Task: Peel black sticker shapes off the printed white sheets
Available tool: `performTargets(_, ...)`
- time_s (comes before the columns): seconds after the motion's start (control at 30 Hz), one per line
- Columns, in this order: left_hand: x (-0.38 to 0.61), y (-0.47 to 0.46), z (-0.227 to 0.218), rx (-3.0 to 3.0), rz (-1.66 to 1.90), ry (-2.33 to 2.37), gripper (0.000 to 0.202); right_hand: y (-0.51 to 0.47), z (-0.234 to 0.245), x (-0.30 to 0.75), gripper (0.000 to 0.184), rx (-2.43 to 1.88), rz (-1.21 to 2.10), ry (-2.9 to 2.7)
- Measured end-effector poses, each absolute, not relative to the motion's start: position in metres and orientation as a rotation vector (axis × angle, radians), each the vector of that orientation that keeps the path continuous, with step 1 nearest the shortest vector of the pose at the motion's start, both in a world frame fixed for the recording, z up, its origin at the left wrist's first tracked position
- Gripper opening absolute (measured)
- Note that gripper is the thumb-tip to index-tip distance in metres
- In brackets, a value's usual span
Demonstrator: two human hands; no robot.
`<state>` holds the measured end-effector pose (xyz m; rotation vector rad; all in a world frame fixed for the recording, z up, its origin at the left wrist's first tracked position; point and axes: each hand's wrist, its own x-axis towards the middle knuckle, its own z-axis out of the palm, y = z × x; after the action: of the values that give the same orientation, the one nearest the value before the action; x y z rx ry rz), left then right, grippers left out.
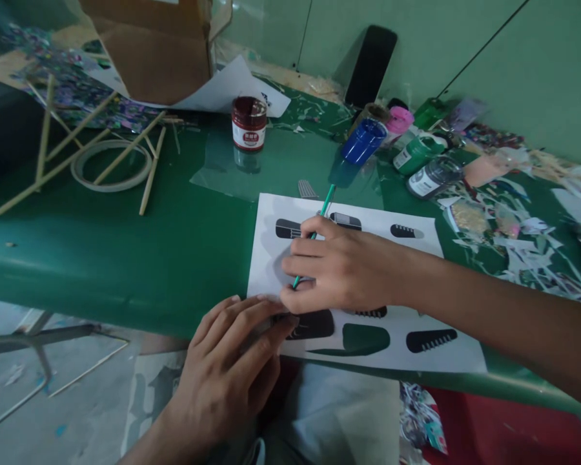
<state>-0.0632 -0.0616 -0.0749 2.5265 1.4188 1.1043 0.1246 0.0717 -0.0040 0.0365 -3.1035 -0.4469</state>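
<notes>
A white paper sheet (421, 232) printed with dark rounded shapes, some with stitch-like white lines, lies at the table's front edge. Over its middle is my right hand (341, 265), its fingers closed around a thin green stick (327, 200); the stick's lower end touches or nearly touches the paper, I cannot tell which. My left hand (237, 355) rests on the sheet's lower left corner, fingers bent and drawn toward the thumb beside a large black shape (314, 325). What lies between those fingertips is hidden. A small grey striped piece (307, 188) lies just behind the sheet.
An open dark red paint jar (248, 126) stands behind the sheet. Blue (364, 141), green and grey paint jars line the back right, near a leaning phone (370, 64). Paper scraps (532, 252) spread at right. Left are wooden sticks (53, 171), a tape roll (77, 174) and a cardboard box (150, 51).
</notes>
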Motion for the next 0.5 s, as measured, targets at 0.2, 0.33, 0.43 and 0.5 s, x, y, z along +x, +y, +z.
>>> performTargets(0.2, -0.0627, -0.0617, -0.0748, 2.513, 1.09, 1.424, 0.029, 0.0723, -0.0051, 0.1255, 0.033, -0.009, -0.428, -3.137)
performTargets(0.33, -0.0626, -0.0614, -0.0742, 2.519, 1.088, 1.419, 0.029, 0.0703, -0.0073, 0.1279, 0.032, -0.041, -0.379, -3.136)
performTargets(0.43, -0.063, -0.0612, -0.0744, 2.524, 1.077, 1.407, 0.03, 0.0682, -0.0081, 0.129, 0.03, -0.078, -0.333, -3.123)
performTargets(0.5, -0.0635, -0.0613, -0.0748, 2.528, 1.072, 1.402, 0.03, 0.0664, -0.0077, 0.1292, 0.03, -0.115, -0.313, -3.13)
